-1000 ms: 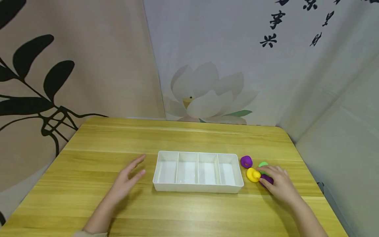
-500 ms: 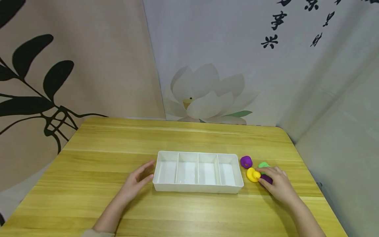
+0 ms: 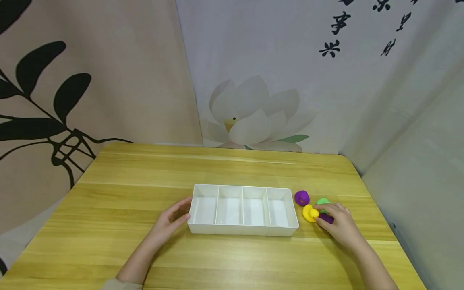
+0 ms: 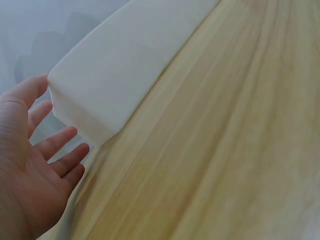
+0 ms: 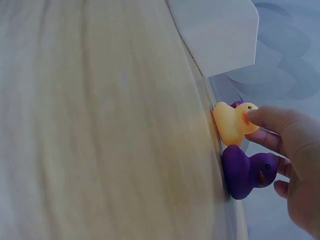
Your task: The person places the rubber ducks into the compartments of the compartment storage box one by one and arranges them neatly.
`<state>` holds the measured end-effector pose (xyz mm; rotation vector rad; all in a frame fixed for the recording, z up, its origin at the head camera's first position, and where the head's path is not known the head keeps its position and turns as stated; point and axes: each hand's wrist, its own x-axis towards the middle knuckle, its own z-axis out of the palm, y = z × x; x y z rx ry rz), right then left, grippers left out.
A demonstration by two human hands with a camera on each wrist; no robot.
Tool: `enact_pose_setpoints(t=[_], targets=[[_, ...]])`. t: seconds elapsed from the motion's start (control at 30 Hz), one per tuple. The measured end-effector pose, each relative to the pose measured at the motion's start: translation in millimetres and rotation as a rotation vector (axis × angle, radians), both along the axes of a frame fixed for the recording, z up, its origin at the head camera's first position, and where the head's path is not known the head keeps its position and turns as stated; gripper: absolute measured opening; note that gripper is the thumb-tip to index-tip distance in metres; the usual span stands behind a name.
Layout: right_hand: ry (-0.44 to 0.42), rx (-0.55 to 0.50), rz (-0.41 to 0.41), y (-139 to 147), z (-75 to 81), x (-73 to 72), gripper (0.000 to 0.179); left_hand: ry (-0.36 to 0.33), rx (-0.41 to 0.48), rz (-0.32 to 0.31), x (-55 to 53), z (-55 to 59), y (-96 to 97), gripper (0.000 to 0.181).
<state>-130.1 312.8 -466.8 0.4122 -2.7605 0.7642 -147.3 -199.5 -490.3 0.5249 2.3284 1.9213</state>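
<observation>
One wooden table, we count one white tray, left hand loose beside it, right hand pinching one yellow duck at tray's right, two purple toys, one green toy.

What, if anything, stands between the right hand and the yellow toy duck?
Nothing visible: the right hand has thumb and a finger at the yellow toy duck. A purple toy duck sits close beside it without blocking them.

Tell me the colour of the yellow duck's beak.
The beak is orange, clearest in the right wrist view.
</observation>
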Motion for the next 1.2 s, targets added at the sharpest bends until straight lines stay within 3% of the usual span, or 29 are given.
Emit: enact_pose_setpoints(t=[0.23,0.57,1.2], targets=[[0.0,-0.081,-0.015,-3,2.3,-1.4,0.03,0.01,0.007,0.0,-1.0,-0.7,0.3,0.048],[-0.016,-0.169,-0.061,-11,17.6,3.1,0.029,0.009,0.018,-0.008,-0.5,-0.8,0.4,0.048],[0.049,-0.277,-0.073,-42,60.7,15.8,0.031,0.014,0.008,-0.021,0.0,-2.2,-0.4,0.048]])
